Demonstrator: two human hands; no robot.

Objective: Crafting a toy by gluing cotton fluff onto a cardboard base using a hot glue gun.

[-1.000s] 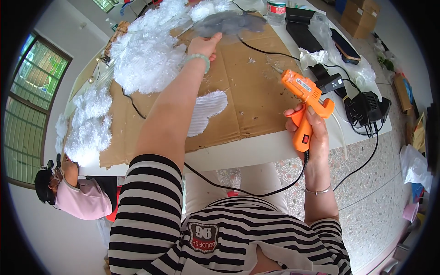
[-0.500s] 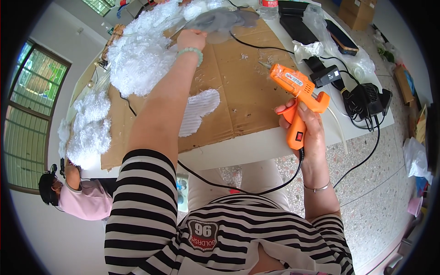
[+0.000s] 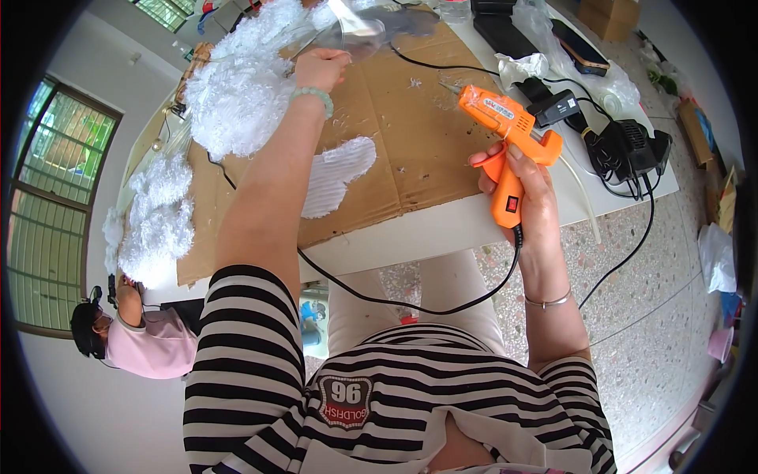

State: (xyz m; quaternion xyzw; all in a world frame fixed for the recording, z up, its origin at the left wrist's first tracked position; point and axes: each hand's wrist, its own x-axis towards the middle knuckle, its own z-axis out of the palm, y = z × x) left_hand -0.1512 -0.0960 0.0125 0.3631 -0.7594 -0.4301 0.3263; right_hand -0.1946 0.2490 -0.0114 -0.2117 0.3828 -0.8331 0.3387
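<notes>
My right hand (image 3: 530, 183) is wrapped round the handle of an orange hot glue gun (image 3: 500, 112), its nozzle pointing up and left above the cardboard. A glue stick trails from the gun's back end. At the far side of the cardboard, my left hand (image 3: 322, 69) is closed in a pinch on the edge of a clear plastic sheet (image 3: 362, 39), which is raised and catches the light. Behind it lie more greyish see-through sheets (image 3: 407, 21). A white ribbed fabric piece (image 3: 341, 178) rests flat on the cardboard, partly hidden by my left forearm.
Fluffy white material (image 3: 237, 99) heaps along the left of the cardboard sheet (image 3: 395, 178), with another clump (image 3: 156, 217) nearer. A phone (image 3: 580, 47), crumpled tissue (image 3: 521, 68) and black adapters with cables (image 3: 632, 150) lie at right. Another person (image 3: 146, 344) sits at left.
My left hand has lifted a clear plastic sheet from the greyish pile and drawn it slightly left. The glue gun stays in my right hand, almost unmoved.
</notes>
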